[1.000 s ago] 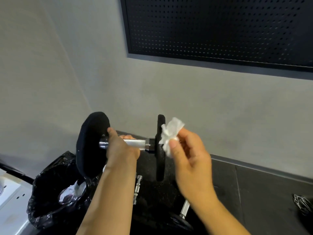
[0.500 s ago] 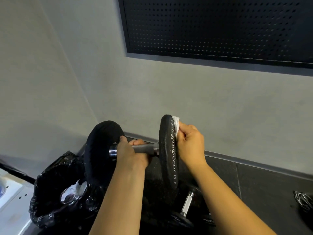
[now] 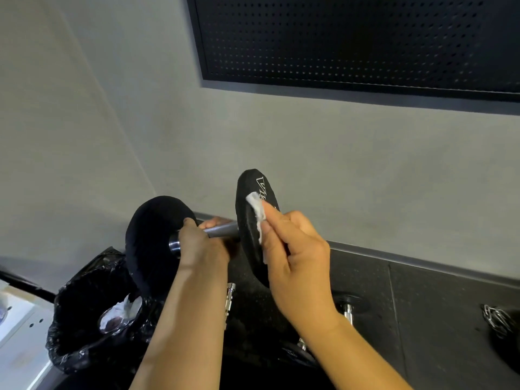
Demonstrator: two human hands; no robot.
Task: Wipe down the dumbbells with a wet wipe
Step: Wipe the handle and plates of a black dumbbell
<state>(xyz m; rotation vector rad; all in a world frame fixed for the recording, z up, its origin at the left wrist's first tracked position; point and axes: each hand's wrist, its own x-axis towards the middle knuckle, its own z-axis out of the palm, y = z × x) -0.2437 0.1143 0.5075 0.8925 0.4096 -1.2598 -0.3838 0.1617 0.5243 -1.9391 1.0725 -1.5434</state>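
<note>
A black dumbbell (image 3: pixel 157 235) with two round plates and a metal bar is held up in front of the grey wall. My left hand (image 3: pixel 201 243) grips the bar between the plates. My right hand (image 3: pixel 292 246) pinches a crumpled white wet wipe (image 3: pixel 257 211) and holds it against the edge of the right plate (image 3: pixel 247 198), which carries white lettering. Part of that plate is hidden behind my right hand.
A bin lined with a black bag (image 3: pixel 84 327), with used wipes (image 3: pixel 123 311) inside, stands at lower left beside a white surface (image 3: pixel 17 327). More dumbbells (image 3: pixel 349 305) and a loose metal bar (image 3: pixel 229 302) lie on the dark floor below. A black perforated panel (image 3: pixel 351 40) hangs on the wall.
My right hand has moved the wipe from the plate's far face round onto its edge. The dumbbell has turned, so the lettering now shows near the top of the right plate.
</note>
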